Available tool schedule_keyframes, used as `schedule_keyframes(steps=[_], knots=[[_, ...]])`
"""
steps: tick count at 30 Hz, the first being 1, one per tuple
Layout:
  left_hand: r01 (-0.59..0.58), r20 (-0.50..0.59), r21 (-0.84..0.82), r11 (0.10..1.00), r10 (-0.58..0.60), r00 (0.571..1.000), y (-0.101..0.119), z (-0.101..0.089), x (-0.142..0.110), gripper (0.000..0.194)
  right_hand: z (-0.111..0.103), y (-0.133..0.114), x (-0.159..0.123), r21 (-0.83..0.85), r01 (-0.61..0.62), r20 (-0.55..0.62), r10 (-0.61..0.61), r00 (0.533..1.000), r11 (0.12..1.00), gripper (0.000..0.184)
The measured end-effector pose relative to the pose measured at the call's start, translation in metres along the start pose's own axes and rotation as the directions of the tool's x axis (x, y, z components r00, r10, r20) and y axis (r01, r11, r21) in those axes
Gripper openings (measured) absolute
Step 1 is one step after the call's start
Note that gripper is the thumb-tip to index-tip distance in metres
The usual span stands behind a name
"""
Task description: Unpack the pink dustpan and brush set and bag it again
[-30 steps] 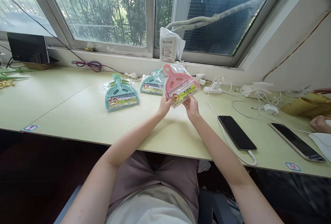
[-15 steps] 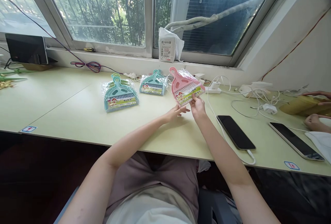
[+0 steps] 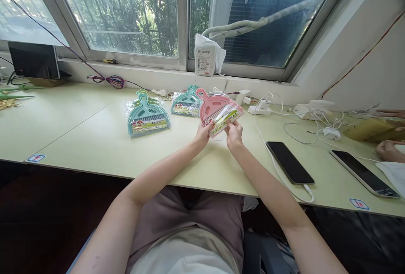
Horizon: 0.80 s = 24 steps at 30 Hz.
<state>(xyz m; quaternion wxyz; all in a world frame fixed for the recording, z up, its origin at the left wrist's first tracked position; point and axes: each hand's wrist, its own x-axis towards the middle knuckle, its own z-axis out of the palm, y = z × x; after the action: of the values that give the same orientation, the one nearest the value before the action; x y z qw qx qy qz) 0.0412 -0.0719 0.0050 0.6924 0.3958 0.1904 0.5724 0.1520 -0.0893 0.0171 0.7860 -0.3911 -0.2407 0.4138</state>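
Observation:
A pink dustpan and brush set [image 3: 215, 106] in clear wrap is held tilted above the table, its handle toward the upper left. My left hand [image 3: 203, 135] grips its lower left corner, thumb on the front. My right hand [image 3: 234, 134] pinches its lower edge to the right. Left of my hands lies a stack of wrapped dustpan sets [image 3: 147, 116], teal on top with green behind. Another teal set [image 3: 186, 102] rests further back, its right side partly hidden by the pink one.
A black phone [image 3: 290, 162] on a white cable and a second phone [image 3: 363, 173] lie at right. Chargers and tangled cables [image 3: 316, 118] run along the back. Another person's hand [image 3: 390, 151] is at far right near a yellowish bundle [image 3: 375, 130]. A tablet [image 3: 33, 60] stands back left.
The pink dustpan set has moved left and slightly down, nearer the teal set. My left hand, loose beneath it before, now grips its lower left corner.

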Motion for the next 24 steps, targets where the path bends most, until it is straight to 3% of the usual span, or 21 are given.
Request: schedule_keyframes(steps=[4, 7, 12, 15, 24], knots=[[0.168, 0.113, 0.075, 0.983, -0.176, 0.978, -0.016, 0.006, -0.011, 0.058, -0.005, -0.006, 0.007, 0.000, -0.003, -0.046, 0.003, 0.999, 1.000, 0.010], [0.250, 0.153, 0.146, 0.957, -0.271, 0.950, -0.016, 0.007, -0.011, 0.055, -0.008, -0.011, 0.011, 0.018, -0.019, -0.044, 0.020, 0.999, 1.000, 0.009], [0.095, 0.012, 0.156, 0.983, -0.098, 0.995, -0.006, 0.000, 0.000, 0.053, -0.005, -0.011, 0.007, 0.021, -0.059, -0.023, 0.059, 0.998, 0.998, 0.013], [0.080, -0.037, 0.203, 0.976, -0.074, 0.997, -0.002, -0.005, 0.004, 0.054, -0.004, -0.012, 0.009, 0.006, -0.123, -0.023, 0.123, 0.992, 0.992, 0.012], [0.093, 0.039, 0.278, 0.956, -0.108, 0.993, 0.001, -0.006, 0.004, 0.062, -0.014, -0.020, 0.030, -0.037, -0.219, -0.063, 0.216, 0.974, 0.975, 0.008]])
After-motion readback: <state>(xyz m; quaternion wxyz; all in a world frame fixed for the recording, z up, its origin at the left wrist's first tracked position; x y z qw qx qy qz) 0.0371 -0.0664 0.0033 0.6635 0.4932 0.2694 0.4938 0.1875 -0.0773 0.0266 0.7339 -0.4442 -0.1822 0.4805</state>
